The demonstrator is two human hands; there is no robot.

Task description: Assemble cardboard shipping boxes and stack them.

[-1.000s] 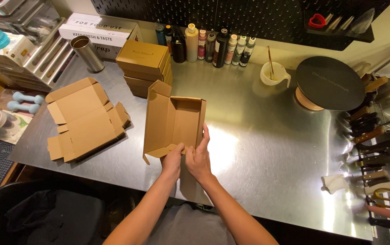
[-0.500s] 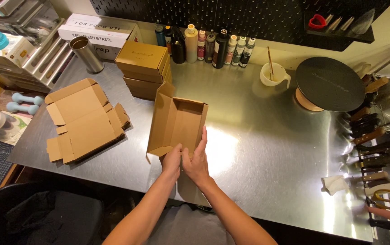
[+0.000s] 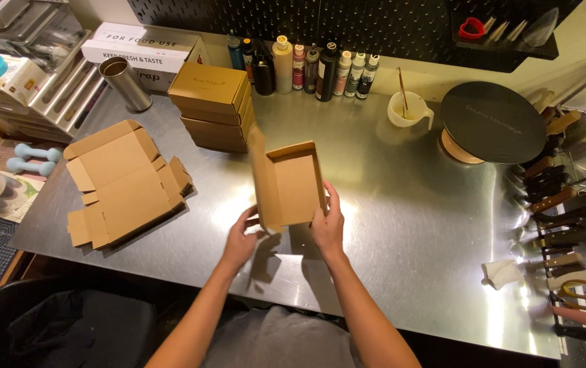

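A half-folded brown cardboard box (image 3: 291, 184) is held just above the steel table (image 3: 408, 225), its open side facing up and its lid flap standing on the left. My left hand (image 3: 242, 240) pinches the box's near left corner. My right hand (image 3: 328, 223) grips its near right edge, thumb on the wall. A stack of flat unfolded cardboard blanks (image 3: 124, 180) lies to the left. A pile of closed brown boxes (image 3: 214, 105) stands behind the held box.
A row of bottles (image 3: 306, 67) lines the back wall, with a metal cup (image 3: 124, 83) and white cartons (image 3: 144, 49) at the back left. A white cup with a stick (image 3: 407, 109) and a black turntable (image 3: 492, 123) stand at the right. Knives and scissors (image 3: 565, 225) lie along the right edge.
The box has turned and shifted slightly right. My hands have spread apart from its near middle to its two near corners.
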